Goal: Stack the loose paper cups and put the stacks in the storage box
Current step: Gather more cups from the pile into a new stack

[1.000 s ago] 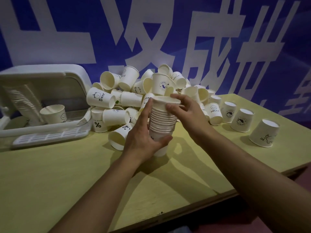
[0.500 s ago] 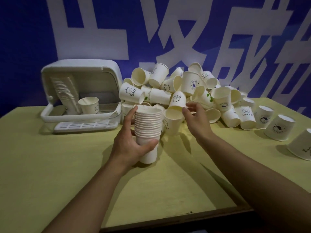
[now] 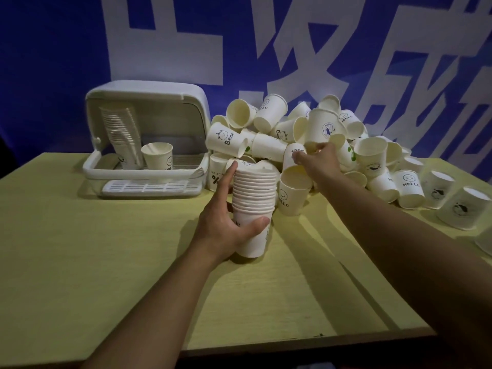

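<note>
Left hand (image 3: pixel 226 230) grip wrapped round tall cup stack (image 3: pixel 253 206) standing on yellow desk (image 3: pixel 106 262) | right hand (image 3: pixel 319 161) grip pinching a loose cup (image 3: pixel 292 155) in the pile (image 3: pixel 306 129) | storage box (image 3: pixel 146 134) far left, lid up, holding a stack and one cup

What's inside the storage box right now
The storage box holds a tall stack leaning at the left and one upright cup beside it. Its back corners are too dim to read.
</note>
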The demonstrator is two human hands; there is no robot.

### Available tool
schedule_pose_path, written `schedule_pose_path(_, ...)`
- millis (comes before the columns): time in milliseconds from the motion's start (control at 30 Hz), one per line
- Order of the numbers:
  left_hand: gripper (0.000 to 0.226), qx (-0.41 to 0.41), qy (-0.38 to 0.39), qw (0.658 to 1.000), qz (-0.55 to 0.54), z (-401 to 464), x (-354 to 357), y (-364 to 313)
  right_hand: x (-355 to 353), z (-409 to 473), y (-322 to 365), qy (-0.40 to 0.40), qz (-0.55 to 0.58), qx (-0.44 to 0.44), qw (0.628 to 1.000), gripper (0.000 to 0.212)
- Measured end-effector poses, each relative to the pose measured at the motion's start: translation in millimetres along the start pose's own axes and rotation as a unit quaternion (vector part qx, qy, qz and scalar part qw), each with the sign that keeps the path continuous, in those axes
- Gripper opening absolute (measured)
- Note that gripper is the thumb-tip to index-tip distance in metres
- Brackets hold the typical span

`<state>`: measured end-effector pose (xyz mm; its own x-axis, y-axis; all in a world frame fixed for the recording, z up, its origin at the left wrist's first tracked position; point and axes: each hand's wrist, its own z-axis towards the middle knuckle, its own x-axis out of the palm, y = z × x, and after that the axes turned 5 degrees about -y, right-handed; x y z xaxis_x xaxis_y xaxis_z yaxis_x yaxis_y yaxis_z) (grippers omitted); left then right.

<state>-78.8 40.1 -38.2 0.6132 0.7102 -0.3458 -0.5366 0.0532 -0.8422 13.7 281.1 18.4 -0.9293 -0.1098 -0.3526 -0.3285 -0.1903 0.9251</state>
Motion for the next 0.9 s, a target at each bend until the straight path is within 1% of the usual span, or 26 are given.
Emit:
schedule_pose_path(67, 0.112, 0.001, 0.008, 1.000, -0.005, -1.1, 1.1, -1.3, -3.9, -4.8, 2.7, 0.014, -0.003, -0.012, 1.000, 0.080)
schedule_pose_path(200, 0.108, 0.000, 0.036, 0.999, -0.019, -3.3, 3.1, -4.0, -11.2, -20.4, 8.7, 0.039, -0.014, -0.080, 0.996, 0.088)
schedule_pose_path(367, 0.107, -0.002, 0.075, 0.997, -0.037, -4.5, 5.1, -8.4, -19.0, -48.5, 16.9, 0.078, 0.036, -0.139, 0.987, 0.084)
schedule_pose_path(500, 0.114, -0.001, 0.095, 0.995, -0.041, -4.5, 3.7, -5.4, -26.3, -71.9, 27.0, 0.092, 0.086, -0.220, 0.967, 0.081)
schedule_pose_path(600, 0.112, -0.008, 0.117, 0.992, -0.041, -4.7, 3.5, -6.0, -31.1, -79.3, 33.4, 0.121, 0.034, -0.293, 0.948, 0.083)
schedule_pose_path(667, 0.107, -0.016, 0.126, 0.991, -0.033, -5.8, 5.3, -7.5, -31.2, -82.3, 34.5, 0.162, -0.015, -0.318, 0.934, 0.082)
schedule_pose_path(733, 0.101, -0.024, 0.121, 0.992, -0.030, -6.8, 6.0, -8.4, -30.2, -84.5, 35.4, 0.180, -0.077, -0.352, 0.915, 0.077)
schedule_pose_path(800, 0.098, -0.027, 0.115, 0.993, -0.029, -6.5, 5.8, -8.3, -30.5, -84.8, 38.5, 0.183, -0.123, -0.370, 0.903, 0.073)
schedule_pose_path(900, 0.099, -0.027, 0.113, 0.993, -0.026, -5.5, 5.9, -6.8, -30.4, -82.1, 41.8, 0.185, -0.164, -0.371, 0.895, 0.070)
